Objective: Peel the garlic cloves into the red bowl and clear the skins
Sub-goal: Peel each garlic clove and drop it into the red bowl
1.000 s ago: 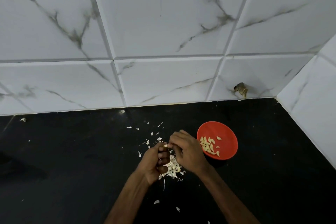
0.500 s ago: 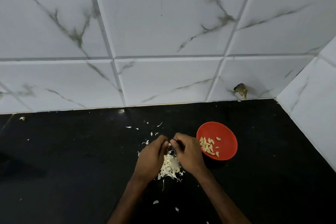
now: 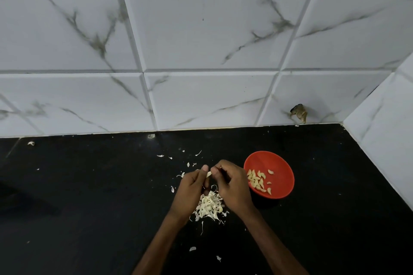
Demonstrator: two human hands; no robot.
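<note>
Table (image 3: 89, 207): black, set against a white tiled wall (image 3: 201, 29). At 9 o'clock the surface carries only stray flakes; one lies at the far left edge by the wall.

Scattered skins (image 3: 192, 164) lie at 12 o'clock of the hands, with a few more at 6 o'clock between the forearms.

Left hand (image 3: 192, 187): fingers curled, thumb tip up, pinching one end of a clove (image 3: 209, 173). The clove is pale and only partly visible between the two thumbs.

Skin pile (image 3: 210, 206): a heap of pale strips on the table, directly below the hands and partly hidden by them.

Right hand (image 3: 232, 185): fingers closed on the other end of the same clove, thumb tip touching it. Whether the skin is already free cannot be told.

Bowl (image 3: 279, 167): red, at 3 o'clock of the right hand and just beside it. It holds a group of peeled cloves (image 3: 257, 182) on its near-left side.

Step in hand, as judged: peeling one clove over the pile. No unpeeled cloves can be made out on the table, so the remaining count is unknown.

Next move, as judged:
1. Strip the remaining skin and let it fall on the pile.
2. Carry the bare clove toward 3 o'clock with the right hand and release it inside the bowl rim.
3. Clearing calls for gathering both the pile and the outlying flakes; the flakes are light and spread wide.
</note>
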